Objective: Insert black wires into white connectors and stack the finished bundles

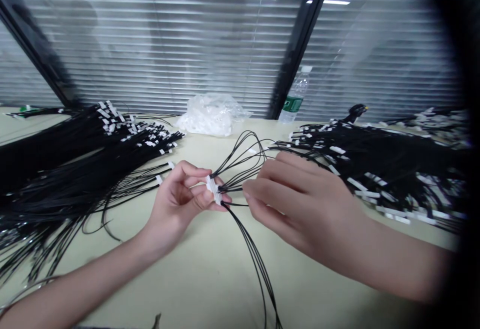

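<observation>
From the head camera, with the frame read as a clock face, a small white connector [214,190] sits just off the centre toward 7 or 8 o'clock, held above a pale surface [202,274]. Its long axis slants steeply, one end toward 11 o'clock and the other toward 5. Thin black wires [250,241] leave its right-hand side: some loop up toward 1 and 2 o'clock, some run toward 3, and one bundle droops toward 5 o'clock to the frame's lower edge. The left hand [174,201] is clamped on the connector, pinching it between thumb and fingers; its forearm enters from 8 o'clock and the fingers point toward 2. The right hand [300,204] comes in from 4 o'clock, back of the hand up, fingers curled and pointing toward 10, slightly blurred. Its fingertips are bunched close beside the wires, to the connector's 3 o'clock; whether they grip a wire cannot be told. A heap of black cables with white ends [75,179] lies at 9 o'clock, and another cable heap [393,154] at 3. A clear plastic bag with white contents [213,116] rests at 11 o'clock, a green-labelled bottle [294,101] stands at 2, and slatted blinds [187,44] span the top at 12.
</observation>
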A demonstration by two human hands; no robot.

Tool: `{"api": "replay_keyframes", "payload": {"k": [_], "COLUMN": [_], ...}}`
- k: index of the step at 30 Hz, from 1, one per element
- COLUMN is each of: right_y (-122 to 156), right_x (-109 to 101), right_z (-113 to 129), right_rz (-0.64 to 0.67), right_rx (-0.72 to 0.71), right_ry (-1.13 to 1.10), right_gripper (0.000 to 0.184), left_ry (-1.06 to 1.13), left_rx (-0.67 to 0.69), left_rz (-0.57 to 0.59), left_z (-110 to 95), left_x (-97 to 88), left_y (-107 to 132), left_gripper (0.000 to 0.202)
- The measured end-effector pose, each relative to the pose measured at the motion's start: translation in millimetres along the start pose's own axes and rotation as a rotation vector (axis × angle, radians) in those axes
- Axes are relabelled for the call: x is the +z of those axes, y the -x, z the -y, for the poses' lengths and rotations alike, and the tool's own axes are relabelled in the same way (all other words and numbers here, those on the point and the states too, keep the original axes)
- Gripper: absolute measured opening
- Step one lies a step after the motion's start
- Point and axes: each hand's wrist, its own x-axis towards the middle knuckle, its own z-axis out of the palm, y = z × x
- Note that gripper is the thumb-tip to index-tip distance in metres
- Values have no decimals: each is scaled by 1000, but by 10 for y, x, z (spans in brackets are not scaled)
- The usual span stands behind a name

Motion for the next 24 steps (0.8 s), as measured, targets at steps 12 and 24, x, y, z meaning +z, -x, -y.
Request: {"api": "replay_keyframes", "payload": {"k": [12, 24], "right_y": [-19, -7], "right_x": [-19, -7], "right_z": [-27, -30], "right_rz": [56, 69], "right_rx": [-16, -18], "right_ry": [4, 42], "right_gripper": [14, 14], "left_ry": [7, 15], "left_rx": [5, 8], "left_rz": [5, 20], "left_z": [4, 12], "left_x": [1, -7], "left_y": [14, 10], "left_gripper": [19, 19]}}
